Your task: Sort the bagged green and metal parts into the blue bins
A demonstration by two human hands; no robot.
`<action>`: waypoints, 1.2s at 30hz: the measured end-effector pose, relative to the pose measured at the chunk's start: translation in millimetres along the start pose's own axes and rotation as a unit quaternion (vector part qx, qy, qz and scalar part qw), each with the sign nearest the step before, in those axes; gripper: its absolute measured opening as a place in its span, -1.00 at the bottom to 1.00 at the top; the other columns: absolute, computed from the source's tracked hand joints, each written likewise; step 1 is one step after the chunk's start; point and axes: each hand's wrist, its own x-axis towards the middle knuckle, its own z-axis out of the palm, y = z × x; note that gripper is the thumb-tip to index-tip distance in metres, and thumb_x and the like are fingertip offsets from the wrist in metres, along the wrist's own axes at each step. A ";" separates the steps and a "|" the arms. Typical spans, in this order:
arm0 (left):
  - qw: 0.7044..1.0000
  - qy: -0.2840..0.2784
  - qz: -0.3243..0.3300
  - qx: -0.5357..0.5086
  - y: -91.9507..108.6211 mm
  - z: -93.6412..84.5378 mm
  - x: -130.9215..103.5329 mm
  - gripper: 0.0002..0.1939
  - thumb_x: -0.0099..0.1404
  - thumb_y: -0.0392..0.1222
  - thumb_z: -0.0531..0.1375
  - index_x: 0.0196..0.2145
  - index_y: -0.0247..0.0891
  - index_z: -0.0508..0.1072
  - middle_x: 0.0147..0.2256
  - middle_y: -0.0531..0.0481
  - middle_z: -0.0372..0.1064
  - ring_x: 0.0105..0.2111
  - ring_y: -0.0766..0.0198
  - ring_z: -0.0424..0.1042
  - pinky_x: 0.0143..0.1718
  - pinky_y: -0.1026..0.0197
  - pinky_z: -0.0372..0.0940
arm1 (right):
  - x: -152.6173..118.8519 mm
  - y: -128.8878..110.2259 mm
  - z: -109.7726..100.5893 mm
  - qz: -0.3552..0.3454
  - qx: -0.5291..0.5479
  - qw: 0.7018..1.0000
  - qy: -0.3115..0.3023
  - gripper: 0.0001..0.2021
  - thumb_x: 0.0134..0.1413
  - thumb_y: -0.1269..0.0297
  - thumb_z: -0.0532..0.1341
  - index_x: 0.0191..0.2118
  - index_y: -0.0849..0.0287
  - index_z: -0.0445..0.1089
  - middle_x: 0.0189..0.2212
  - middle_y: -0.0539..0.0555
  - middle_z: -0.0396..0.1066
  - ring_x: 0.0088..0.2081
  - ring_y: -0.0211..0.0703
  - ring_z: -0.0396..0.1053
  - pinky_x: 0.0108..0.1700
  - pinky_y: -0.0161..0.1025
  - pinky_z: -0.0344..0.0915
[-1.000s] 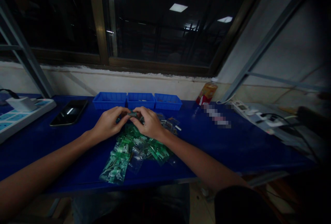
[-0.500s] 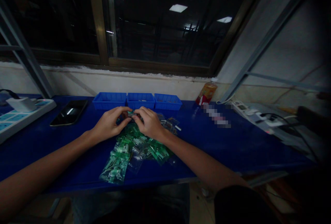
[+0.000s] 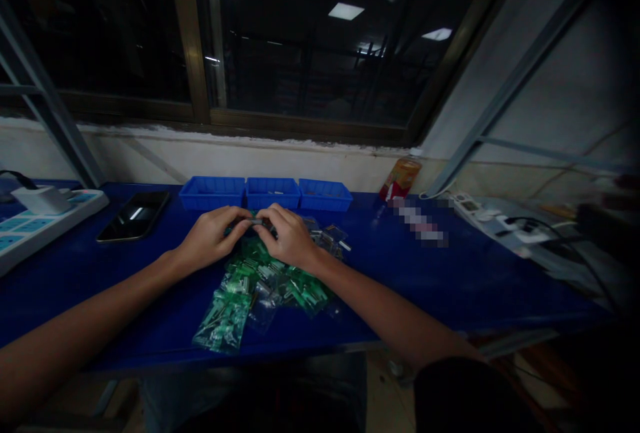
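My left hand [image 3: 213,238] and my right hand [image 3: 287,236] meet above a pile of small plastic bags [image 3: 270,273], fingertips nearly touching. Both hands pinch a small bag [image 3: 255,222] between thumbs and fingers; the fingers cover most of it, and its contents are too small to tell. The bags below are green-tinted or clear, with small pale and metallic pieces inside. One green bag [image 3: 223,323] lies at the front left of the pile. Just behind my hands stand blue trays [image 3: 273,199] in a row, the middle one with a few small pieces in it.
A black phone [image 3: 134,216] and a white power strip [image 3: 55,223] lie on the left of the blue table [image 3: 415,286]. At the back right stands a bottle [image 3: 401,179]. Chargers and cables [image 3: 515,229] are at the far right, below a metal frame. A window rises behind.
The fingers of both hands have closed in a little over the small bag, and less green shows between them. The pile and trays stay in place.
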 end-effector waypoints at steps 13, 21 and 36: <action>1.000 0.010 -0.012 0.013 -1.9 2.1 -0.3 -0.75 0.27 -0.09 0.01 -0.22 -0.27 0.37 -0.37 -0.04 0.43 -0.39 0.29 0.41 -0.36 0.28 0.27 | 0.6 -1.0 -0.4 0.013 0.014 1.000 0.011 -0.81 0.11 0.23 0.06 -0.21 0.21 0.25 -0.40 0.04 0.31 -0.37 -0.25 0.26 -0.27 -0.27 0.20; 1.000 0.011 -0.004 -0.004 -1.2 0.7 -0.3 -0.71 0.24 -0.10 0.06 -0.12 -0.25 0.33 -0.37 -0.01 0.42 -0.40 0.30 0.41 -0.35 0.30 0.28 | 0.5 1.6 1.6 0.016 0.011 1.000 0.010 -0.80 0.17 0.25 -0.01 -0.27 0.21 0.29 -0.41 0.06 0.33 -0.35 -0.24 0.28 -0.24 -0.26 0.20; 0.999 -0.016 -0.030 0.006 0.0 0.9 1.1 -0.72 0.30 -0.08 -0.02 -0.18 -0.27 0.36 -0.31 -0.04 0.45 -0.33 0.25 0.44 -0.30 0.25 0.28 | 0.1 1.0 2.5 0.030 0.023 0.999 0.005 -0.86 0.12 0.27 0.04 -0.25 0.18 0.27 -0.42 0.04 0.35 -0.38 -0.25 0.30 -0.26 -0.27 0.22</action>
